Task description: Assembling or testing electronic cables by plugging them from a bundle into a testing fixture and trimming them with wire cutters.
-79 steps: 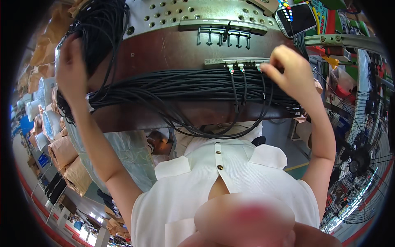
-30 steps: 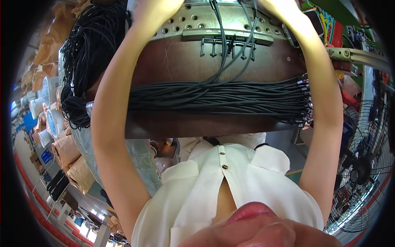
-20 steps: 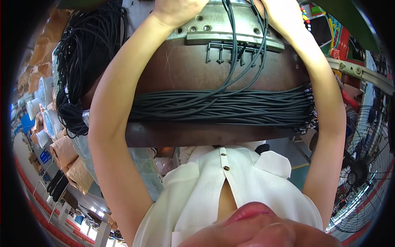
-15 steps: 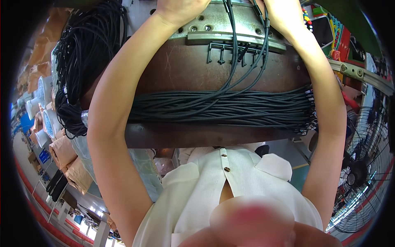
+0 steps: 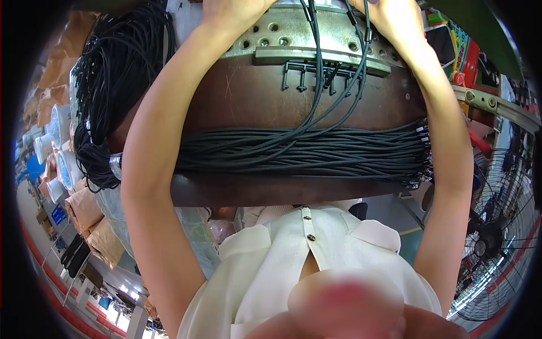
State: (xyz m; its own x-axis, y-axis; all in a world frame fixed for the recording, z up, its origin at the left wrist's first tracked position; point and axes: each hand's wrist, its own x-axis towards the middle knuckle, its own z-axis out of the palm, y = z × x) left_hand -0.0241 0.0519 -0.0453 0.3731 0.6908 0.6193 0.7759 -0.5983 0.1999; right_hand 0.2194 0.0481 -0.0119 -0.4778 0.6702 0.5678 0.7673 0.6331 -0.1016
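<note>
Beyond the cable bundle [image 5: 305, 151] near the front edge of the desk [image 5: 248, 193], had left hand [image 5: 240, 9] at the perforated plate [image 5: 293, 31], right hand [image 5: 394, 16] beside cables [image 5: 318, 52] crossing it; couldn't make out either grip.

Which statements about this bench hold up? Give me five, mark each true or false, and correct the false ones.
1. A black cable bundle lies across the brown work surface. True.
2. The fan stands at the picture's left. False: the fan is at the right.
3. The left hand and right hand are near the upper edge. True.
4. The person wears a black top. False: the top is white.
5. A few raised cables cross in front of black pegs. True.
</note>
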